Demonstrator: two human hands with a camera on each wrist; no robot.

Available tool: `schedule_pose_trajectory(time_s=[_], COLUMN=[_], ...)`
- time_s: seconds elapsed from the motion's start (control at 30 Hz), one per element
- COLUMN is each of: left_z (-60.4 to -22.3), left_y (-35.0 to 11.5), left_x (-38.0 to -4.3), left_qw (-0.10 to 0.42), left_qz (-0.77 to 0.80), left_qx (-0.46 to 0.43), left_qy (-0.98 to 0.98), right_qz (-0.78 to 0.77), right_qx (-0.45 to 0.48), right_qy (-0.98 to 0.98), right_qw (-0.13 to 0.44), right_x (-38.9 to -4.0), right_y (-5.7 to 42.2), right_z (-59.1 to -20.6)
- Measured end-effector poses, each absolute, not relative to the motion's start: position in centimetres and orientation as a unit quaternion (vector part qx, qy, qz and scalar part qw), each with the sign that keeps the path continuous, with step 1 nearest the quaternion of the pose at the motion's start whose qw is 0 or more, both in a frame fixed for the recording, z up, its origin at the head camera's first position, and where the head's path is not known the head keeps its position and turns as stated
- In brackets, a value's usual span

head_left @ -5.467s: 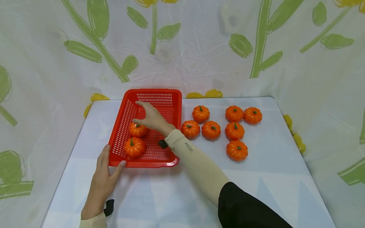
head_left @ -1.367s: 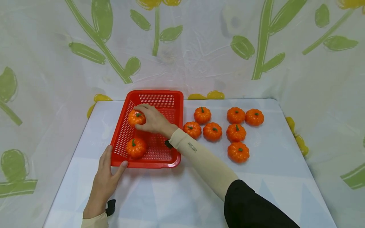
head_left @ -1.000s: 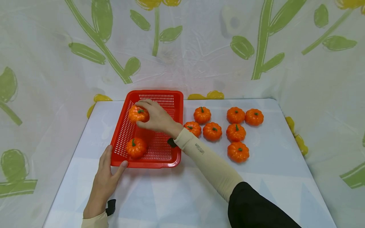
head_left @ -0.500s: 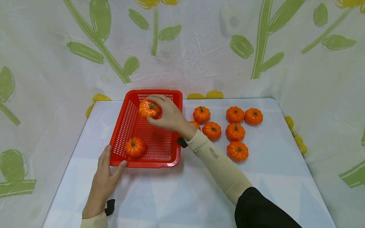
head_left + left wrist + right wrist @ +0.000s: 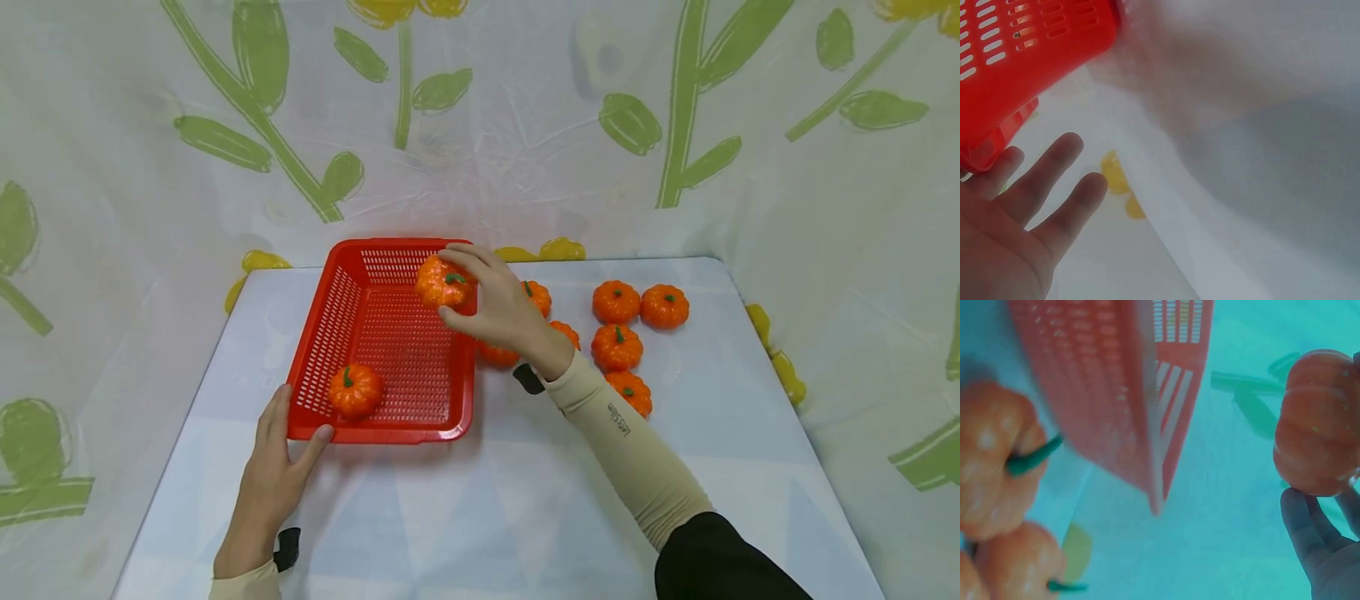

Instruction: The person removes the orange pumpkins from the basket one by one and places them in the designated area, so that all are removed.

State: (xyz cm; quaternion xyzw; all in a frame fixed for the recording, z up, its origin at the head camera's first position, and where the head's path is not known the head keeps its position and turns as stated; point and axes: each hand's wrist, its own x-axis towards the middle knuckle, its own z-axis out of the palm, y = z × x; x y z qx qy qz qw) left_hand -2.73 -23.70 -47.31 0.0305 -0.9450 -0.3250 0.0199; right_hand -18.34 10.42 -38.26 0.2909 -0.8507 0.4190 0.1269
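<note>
My right hand [image 5: 502, 308] holds a small orange pumpkin [image 5: 437, 283] with a green stem, thumb on the near side and fingers over the far side. This pumpkin is raised above the right back part of the red plastic basket [image 5: 427, 435]; in the right wrist view the pumpkin [image 5: 1316, 425] appears well apart from the basket's rim. Inside the basket, at its front left, lies one other pumpkin [image 5: 356, 392]. At the basket's front left corner, my left hand [image 5: 273, 479] rests with its fingers straight along the side and its thumb at the front rim.
Several more pumpkins lie on the white table right of the basket, including one at the far right [image 5: 664, 307] and one beside it [image 5: 617, 302]. My right forearm partly covers some of them. A curtain with printed leaves [image 5: 630, 123] hangs behind the table.
My right hand first reached to a pumpkin in the basket, then took hold of it, lifted it and carried it rightward toward the right rim. My left hand has stayed at the corner.
</note>
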Motion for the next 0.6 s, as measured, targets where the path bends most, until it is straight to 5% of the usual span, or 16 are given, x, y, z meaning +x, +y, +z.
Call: schedule_pose_trajectory(time_s=[0.6], left_z=[-47.4], left_y=[-23.7], left_x=[-2.7], left_qw=[0.022], left_qz=[-0.330], left_qx=[0.032], left_qy=[-0.943], right_qz=[0.403], right_qx=[0.237], right_qy=[-0.864], right_qw=[0.187], right_x=[-15.5], right_y=[19.3], right_z=[-39.7])
